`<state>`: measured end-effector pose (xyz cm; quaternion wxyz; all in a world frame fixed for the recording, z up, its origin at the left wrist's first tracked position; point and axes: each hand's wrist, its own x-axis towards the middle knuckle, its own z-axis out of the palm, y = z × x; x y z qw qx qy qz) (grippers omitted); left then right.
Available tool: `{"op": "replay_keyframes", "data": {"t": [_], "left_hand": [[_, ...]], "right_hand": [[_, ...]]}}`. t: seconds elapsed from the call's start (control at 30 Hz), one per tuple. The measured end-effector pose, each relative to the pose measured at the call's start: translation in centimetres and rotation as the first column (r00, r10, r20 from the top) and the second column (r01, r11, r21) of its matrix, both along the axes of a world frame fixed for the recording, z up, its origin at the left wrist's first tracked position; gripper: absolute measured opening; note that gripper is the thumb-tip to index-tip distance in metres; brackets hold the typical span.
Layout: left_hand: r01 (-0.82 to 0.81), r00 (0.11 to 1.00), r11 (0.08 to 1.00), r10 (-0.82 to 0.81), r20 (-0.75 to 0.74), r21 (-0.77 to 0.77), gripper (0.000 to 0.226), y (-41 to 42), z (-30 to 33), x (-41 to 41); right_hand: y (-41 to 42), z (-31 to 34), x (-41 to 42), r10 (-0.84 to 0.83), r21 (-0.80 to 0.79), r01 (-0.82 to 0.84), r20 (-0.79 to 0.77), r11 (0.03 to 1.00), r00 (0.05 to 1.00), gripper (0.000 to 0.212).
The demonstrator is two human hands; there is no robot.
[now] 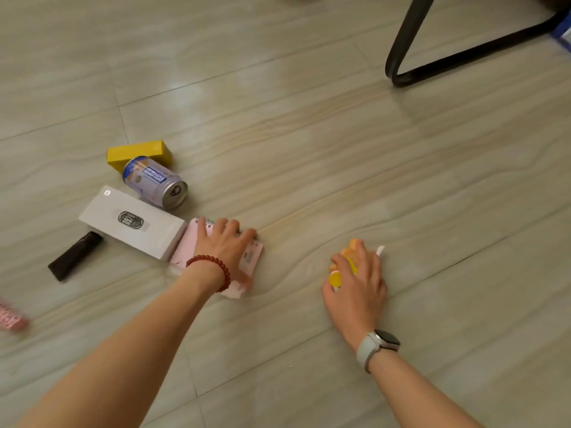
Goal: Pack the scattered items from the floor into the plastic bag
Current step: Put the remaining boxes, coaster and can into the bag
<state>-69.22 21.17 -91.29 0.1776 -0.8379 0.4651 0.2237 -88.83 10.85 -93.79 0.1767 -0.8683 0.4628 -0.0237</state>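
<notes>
pink notebook [216, 257] beside white box [131, 225]: left hand [224, 242] flat on it, curl fingers under edge; right hand [358, 281] cupping yellow-orange item [352, 251], lift both.

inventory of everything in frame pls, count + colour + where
box: 1, yellow, far left, behind the can
can: 1, blue and silver, on its side
carton: 1, white, left of the notebook
tube: 1, black, left of the carton
notebook: 1, pink, spiral-bound, under the left hand
packet: 1, pink, left edge, blurred
toy: 1, orange and yellow, under the right hand
furniture leg: 1, black, top right
floor: pale wood-grain tiles
left hand: flat on the notebook, red bead bracelet
right hand: closing over the toy, grey watch
</notes>
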Motion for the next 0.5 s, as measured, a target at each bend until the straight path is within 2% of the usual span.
{"op": "replay_keyframes", "data": {"t": [0.07,0.13,0.23,0.3,0.4,0.5], "left_hand": [[-0.001,1.000,1.000,0.001,0.021,0.016,0.089,-0.4,0.4,-0.3],[-0.009,1.000,0.999,0.010,0.020,-0.041,0.076,-0.2,1.1,-0.4],[0.040,0.999,0.944,-0.044,-0.004,-0.329,0.044,2.0,2.7,-0.7],[0.017,0.997,0.880,-0.048,-0.053,-0.475,0.038,4.6,4.3,-1.0],[-0.211,0.974,0.904,0.160,-0.162,-0.373,0.035,10.1,6.6,-1.3],[-0.365,0.928,0.865,0.308,-0.210,-0.346,0.035,17.5,8.7,-1.2]], "right_hand": [[0.6,0.3,0.1,0.022,0.020,-0.024,0.117,1.000,0.993,0.037],[1.4,1.0,0.5,0.036,0.086,-0.063,0.282,0.994,0.959,0.035],[2.7,2.7,1.9,0.038,0.233,-0.174,0.493,0.957,0.869,0.046],[3.8,3.7,3.4,0.047,0.300,-0.257,0.563,0.919,0.825,0.057],[7.0,4.5,5.7,0.023,0.423,-0.352,0.613,0.835,0.790,0.064],[11.6,5.4,7.8,0.067,0.487,-0.462,0.631,0.741,0.773,0.063]]}}
